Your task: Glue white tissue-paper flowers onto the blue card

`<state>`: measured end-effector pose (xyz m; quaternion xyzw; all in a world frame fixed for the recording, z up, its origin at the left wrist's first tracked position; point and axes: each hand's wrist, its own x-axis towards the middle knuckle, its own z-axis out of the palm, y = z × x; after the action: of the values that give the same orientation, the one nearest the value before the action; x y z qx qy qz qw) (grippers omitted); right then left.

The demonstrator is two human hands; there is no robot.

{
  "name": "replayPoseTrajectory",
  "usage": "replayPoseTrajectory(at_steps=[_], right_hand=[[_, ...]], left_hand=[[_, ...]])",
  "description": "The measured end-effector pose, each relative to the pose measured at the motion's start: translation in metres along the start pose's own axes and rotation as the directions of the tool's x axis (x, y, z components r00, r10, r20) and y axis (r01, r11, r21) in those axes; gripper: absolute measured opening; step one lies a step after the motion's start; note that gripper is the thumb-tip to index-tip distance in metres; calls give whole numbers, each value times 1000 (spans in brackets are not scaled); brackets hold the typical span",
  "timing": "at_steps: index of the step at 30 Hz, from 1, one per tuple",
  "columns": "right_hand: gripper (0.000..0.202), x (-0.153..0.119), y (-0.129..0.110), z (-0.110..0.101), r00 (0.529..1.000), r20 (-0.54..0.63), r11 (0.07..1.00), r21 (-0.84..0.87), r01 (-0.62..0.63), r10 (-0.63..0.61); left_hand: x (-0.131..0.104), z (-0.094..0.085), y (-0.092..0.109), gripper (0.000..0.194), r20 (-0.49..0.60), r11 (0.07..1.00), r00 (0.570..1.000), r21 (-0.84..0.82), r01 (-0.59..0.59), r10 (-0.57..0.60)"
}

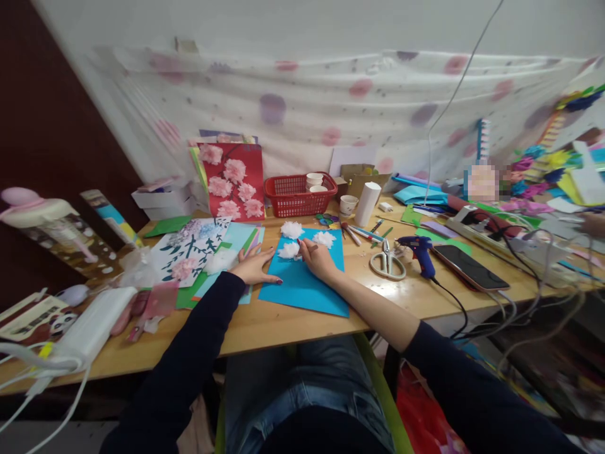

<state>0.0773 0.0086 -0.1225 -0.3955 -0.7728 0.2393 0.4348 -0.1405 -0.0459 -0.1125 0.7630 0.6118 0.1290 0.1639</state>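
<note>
A blue sheet (305,287) lies on the table with white fluffy paper flowers near its upper part, one at the top left (292,229), one at the right (324,239) and one lower left (288,251). My right hand (317,257) is closed over the sheet beside the lower flower, its fingers pinched round something thin and dark, perhaps a pen. My left hand (255,266) rests with spread fingers at the sheet's left edge, over coloured papers, and holds nothing.
Scissors (387,265), a blue glue gun (421,252) and a phone (470,266) lie to the right. Behind stand a red basket (299,203), a paper cup (348,205) and a red flower picture (255,167). A floral picture (163,255) and a bottle (61,233) are left.
</note>
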Motion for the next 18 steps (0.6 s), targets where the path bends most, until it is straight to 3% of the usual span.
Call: replayPoseTrajectory(at_steps=[9,14,18], right_hand=[[65,2,7,-3,983,-140,981,165,-99,122],[65,2,7,-5,955,-236,957,267,-114,179],[62,1,10,-4,942,-269,940,323,-110,203]], left_hand=[[-1,2,-3,90,-72,999,997,30,-31,33],[-2,-1,3,85,-74,1000,997,-19,0,-2],[-6,-27,-8,43,-260,996,963,-71,60,-77]])
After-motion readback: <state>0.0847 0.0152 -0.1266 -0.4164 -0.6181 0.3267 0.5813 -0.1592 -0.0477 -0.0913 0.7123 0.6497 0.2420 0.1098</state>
